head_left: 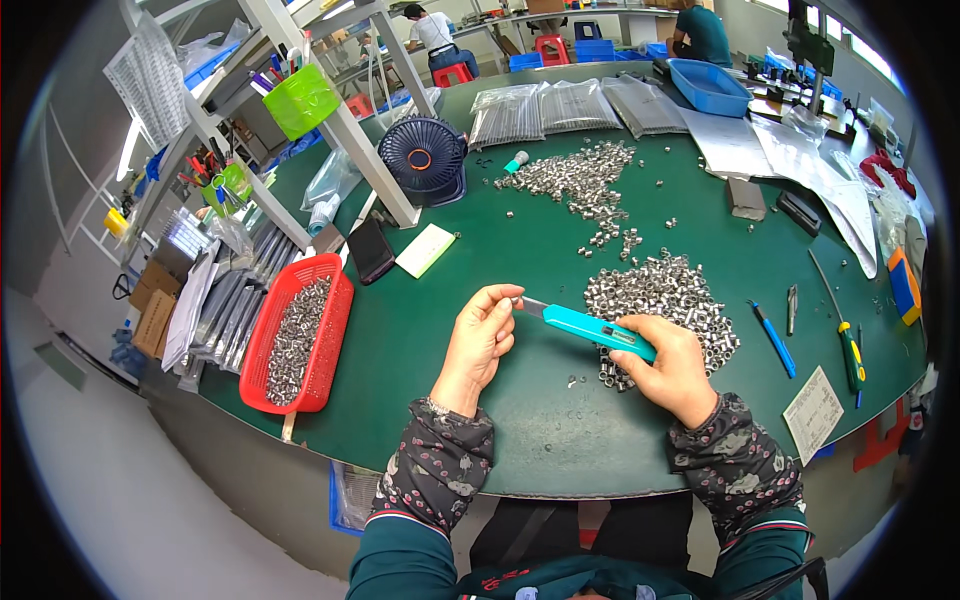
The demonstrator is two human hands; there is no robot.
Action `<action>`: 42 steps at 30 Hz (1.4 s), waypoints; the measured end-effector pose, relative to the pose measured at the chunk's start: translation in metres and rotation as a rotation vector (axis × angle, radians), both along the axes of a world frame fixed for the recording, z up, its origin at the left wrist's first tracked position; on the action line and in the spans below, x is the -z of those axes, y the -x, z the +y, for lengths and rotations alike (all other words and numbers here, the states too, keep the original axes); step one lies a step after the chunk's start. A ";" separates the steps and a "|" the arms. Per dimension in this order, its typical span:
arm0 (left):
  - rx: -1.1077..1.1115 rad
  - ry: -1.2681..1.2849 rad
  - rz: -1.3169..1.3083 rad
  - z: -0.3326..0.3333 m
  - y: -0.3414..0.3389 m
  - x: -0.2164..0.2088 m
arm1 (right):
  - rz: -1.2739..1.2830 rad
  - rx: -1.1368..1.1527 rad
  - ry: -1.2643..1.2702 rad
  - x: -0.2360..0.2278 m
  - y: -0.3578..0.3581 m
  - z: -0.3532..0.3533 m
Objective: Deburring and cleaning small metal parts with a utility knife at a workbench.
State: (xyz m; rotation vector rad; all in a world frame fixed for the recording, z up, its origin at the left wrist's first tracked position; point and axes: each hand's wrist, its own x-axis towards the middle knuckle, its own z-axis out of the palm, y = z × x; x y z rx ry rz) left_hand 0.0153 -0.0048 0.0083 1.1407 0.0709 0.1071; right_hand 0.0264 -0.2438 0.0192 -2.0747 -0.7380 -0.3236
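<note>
Right hand (672, 372): fingers closed round the turquoise knife (598, 331) above the green table (480, 330).
Left hand (482, 338): fingertips pinch the blade tip.
Metal sleeves (665, 300): heaped beside the right hand.
Progress: red basket (262, 370) part-filled; large heaps remain.

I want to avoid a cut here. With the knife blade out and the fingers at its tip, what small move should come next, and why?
Probably ease the left hand off the blade tip. The right hand grips the teal utility knife with its blade out, and the left fingertips pinch right at that exposed tip.
</note>
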 end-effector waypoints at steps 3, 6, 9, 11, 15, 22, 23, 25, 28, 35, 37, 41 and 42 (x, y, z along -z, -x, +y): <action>-0.018 -0.030 -0.009 0.001 -0.001 0.001 | 0.039 -0.005 -0.009 0.000 -0.001 0.000; -0.026 -0.057 -0.015 0.004 -0.002 0.003 | 0.072 -0.006 0.004 0.001 -0.002 0.000; -0.016 -0.076 -0.026 0.005 -0.002 0.003 | 0.114 -0.015 0.001 0.000 -0.002 -0.001; -0.017 -0.084 -0.037 0.004 -0.001 0.003 | 0.126 -0.017 0.001 0.001 -0.002 -0.001; -0.030 -0.111 -0.054 0.003 0.001 0.003 | 0.128 -0.031 0.004 0.002 -0.001 -0.001; -0.010 -0.317 -0.023 0.001 0.003 0.005 | 0.011 0.029 0.097 0.001 0.001 -0.005; -0.004 -0.313 -0.010 0.001 0.000 0.004 | 0.025 0.033 0.101 0.002 -0.001 -0.003; -0.022 -0.035 0.076 0.001 -0.001 0.001 | -0.227 0.048 -0.085 0.001 -0.001 0.001; 0.069 0.196 0.067 0.010 -0.001 0.000 | -0.149 0.091 -0.190 -0.006 -0.007 -0.002; 0.178 -0.765 -0.018 -0.035 0.010 0.002 | -0.149 0.111 -0.230 -0.001 -0.010 -0.003; 0.145 -1.095 -0.210 -0.046 0.013 0.001 | -0.160 0.111 -0.227 0.000 -0.009 -0.004; 0.189 -1.182 -0.306 -0.062 0.020 0.003 | -0.147 0.105 -0.232 -0.001 -0.006 -0.004; 0.189 -1.185 -0.308 -0.064 0.020 0.004 | -0.155 0.105 -0.233 0.000 -0.006 -0.003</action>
